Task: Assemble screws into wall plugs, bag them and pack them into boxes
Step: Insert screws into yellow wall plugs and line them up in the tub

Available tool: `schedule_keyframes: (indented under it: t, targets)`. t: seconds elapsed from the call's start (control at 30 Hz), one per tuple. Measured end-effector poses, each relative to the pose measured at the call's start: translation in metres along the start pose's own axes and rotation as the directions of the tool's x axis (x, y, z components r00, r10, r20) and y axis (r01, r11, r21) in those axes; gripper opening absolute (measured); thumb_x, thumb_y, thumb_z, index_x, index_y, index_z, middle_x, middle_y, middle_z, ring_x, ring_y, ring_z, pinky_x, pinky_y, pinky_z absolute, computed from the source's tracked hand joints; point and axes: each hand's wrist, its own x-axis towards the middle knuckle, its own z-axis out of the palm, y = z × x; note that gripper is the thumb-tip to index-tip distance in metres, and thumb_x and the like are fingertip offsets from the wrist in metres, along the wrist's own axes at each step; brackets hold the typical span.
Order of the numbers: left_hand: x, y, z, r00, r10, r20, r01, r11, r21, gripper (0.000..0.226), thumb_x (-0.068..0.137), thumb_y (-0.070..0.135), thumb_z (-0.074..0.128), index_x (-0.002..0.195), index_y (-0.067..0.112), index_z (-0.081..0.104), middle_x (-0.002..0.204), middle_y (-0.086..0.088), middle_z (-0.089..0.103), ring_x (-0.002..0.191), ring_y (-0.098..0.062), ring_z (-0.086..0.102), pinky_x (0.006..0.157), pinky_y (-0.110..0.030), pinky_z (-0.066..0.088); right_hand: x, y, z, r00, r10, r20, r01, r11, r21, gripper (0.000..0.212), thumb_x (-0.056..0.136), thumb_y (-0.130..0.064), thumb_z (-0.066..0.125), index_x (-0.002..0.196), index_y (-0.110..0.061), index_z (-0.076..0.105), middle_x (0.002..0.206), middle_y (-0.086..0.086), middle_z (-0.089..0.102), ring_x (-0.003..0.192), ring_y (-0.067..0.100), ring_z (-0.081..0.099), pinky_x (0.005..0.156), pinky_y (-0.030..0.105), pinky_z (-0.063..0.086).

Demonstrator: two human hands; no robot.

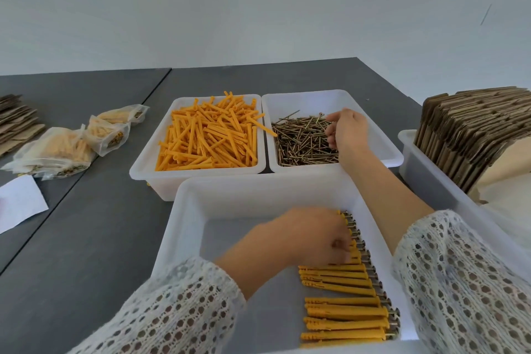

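A white tub [198, 100] at the back holds loose orange wall plugs [209, 135]. Beside it on the right, a second white tub [382, 149] holds brass screws [301, 141]. My right hand [347, 129] reaches into the screws with its fingers curled down among them; whether it holds one is hidden. In the near white tub [186, 210], assembled plugs with screws [344, 310] lie in a row along the right side. My left hand [310, 236] rests on the far end of that row, fingers curled over the plugs.
Clear bags of assembled plugs [69, 146] lie on the grey table [100, 238] at the left, near a white paper [20, 204] and flat cardboard [17, 121]. A white tub at the right [425, 169] holds a stack of folded cardboard boxes [474, 132].
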Motion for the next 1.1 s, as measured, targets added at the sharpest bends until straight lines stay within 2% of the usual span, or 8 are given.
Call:
schedule_keyframes:
  t: [0.13, 0.23, 0.33, 0.5, 0.63, 0.73, 0.97, 1.1]
  targets:
    - [0.007, 0.02, 0.013, 0.992, 0.122, 0.016, -0.122, 0.993, -0.001, 0.019, 0.095, 0.036, 0.062, 0.089, 0.018, 0.062, 0.072, 0.01, 0.05, 0.067, -0.01, 0.046, 0.058, -0.028, 0.037, 0.002, 0.001, 0.001, 1.0, -0.004, -0.003, 0.004, 1.0, -0.023, 0.036, 0.099, -0.012, 0.028, 0.081, -0.01, 0.06, 0.06, 0.004, 0.055, 0.049, 0.013, 0.044, 0.047, 0.024, 0.04]
    - [0.005, 0.023, 0.011, 0.987, 0.148, 0.065, -0.143, 0.987, -0.075, 0.017, 0.091, 0.038, 0.068, 0.09, 0.021, 0.066, 0.073, 0.014, 0.052, 0.069, -0.006, 0.049, 0.06, -0.027, 0.04, 0.003, 0.001, 0.001, 1.0, 0.005, -0.001, -0.005, 0.999, -0.033, 0.037, 0.1, -0.013, 0.028, 0.083, -0.01, 0.06, 0.061, 0.004, 0.056, 0.049, 0.013, 0.045, 0.046, 0.023, 0.041]
    - [0.003, 0.021, 0.01, 0.987, 0.124, 0.099, -0.107, 0.981, -0.162, 0.017, 0.091, 0.038, 0.068, 0.092, 0.021, 0.069, 0.075, 0.013, 0.056, 0.068, -0.004, 0.05, 0.061, -0.028, 0.04, 0.004, 0.001, 0.002, 1.0, 0.008, 0.001, -0.008, 0.999, -0.049, 0.037, 0.101, -0.014, 0.029, 0.083, -0.01, 0.06, 0.062, 0.004, 0.056, 0.048, 0.012, 0.045, 0.047, 0.023, 0.041]
    - [0.006, 0.006, -0.006, 0.999, -0.037, -0.015, 0.033, 0.981, -0.192, 0.017, 0.096, 0.032, 0.061, 0.099, 0.018, 0.07, 0.092, 0.003, 0.066, 0.08, -0.013, 0.059, 0.076, -0.033, 0.051, 0.003, 0.001, 0.002, 1.0, 0.0, 0.015, 0.001, 0.998, -0.058, 0.036, 0.101, -0.013, 0.028, 0.086, -0.008, 0.06, 0.061, 0.004, 0.055, 0.048, 0.012, 0.044, 0.046, 0.022, 0.04]
    - [-0.001, 0.0, -0.009, 0.976, -0.06, 0.209, 0.13, 0.932, -0.337, 0.006, 0.093, 0.019, 0.067, 0.092, 0.013, 0.069, 0.087, -0.006, 0.075, 0.073, -0.013, 0.071, 0.084, -0.039, 0.059, 0.002, 0.0, 0.002, 1.0, 0.0, 0.024, 0.002, 0.997, -0.077, 0.036, 0.101, -0.013, 0.028, 0.087, -0.007, 0.061, 0.062, 0.005, 0.055, 0.048, 0.013, 0.044, 0.044, 0.021, 0.039]
    - [-0.004, 0.009, 0.0, 0.936, -0.02, 0.352, 0.132, 0.945, -0.298, 0.012, 0.09, 0.021, 0.072, 0.095, 0.011, 0.069, 0.082, -0.003, 0.073, 0.075, -0.013, 0.07, 0.084, -0.038, 0.056, 0.001, 0.0, 0.002, 1.0, 0.002, 0.027, 0.001, 0.996, -0.088, 0.035, 0.1, -0.012, 0.029, 0.088, -0.007, 0.062, 0.062, 0.005, 0.055, 0.048, 0.013, 0.044, 0.042, 0.02, 0.038]
    - [-0.004, 0.015, 0.0, 0.924, -0.017, 0.381, 0.13, 0.953, -0.274, 0.014, 0.09, 0.019, 0.073, 0.096, 0.007, 0.069, 0.084, -0.007, 0.071, 0.07, -0.011, 0.066, 0.077, -0.033, 0.055, 0.0, 0.0, 0.002, 0.999, -0.013, 0.045, 0.018, 0.995, -0.103, 0.035, 0.1, -0.011, 0.029, 0.082, -0.008, 0.06, 0.06, 0.004, 0.054, 0.047, 0.013, 0.044, 0.042, 0.02, 0.038]
    - [-0.004, 0.015, 0.002, 0.927, -0.026, 0.374, 0.139, 0.95, -0.279, 0.015, 0.088, 0.021, 0.074, 0.096, 0.009, 0.068, 0.078, 0.0, 0.068, 0.069, -0.011, 0.065, 0.069, -0.029, 0.052, 0.0, 0.0, 0.004, 0.998, -0.018, 0.058, 0.024, 0.993, -0.115, 0.035, 0.1, -0.011, 0.03, 0.081, -0.009, 0.06, 0.061, 0.005, 0.054, 0.047, 0.013, 0.044, 0.041, 0.019, 0.037]
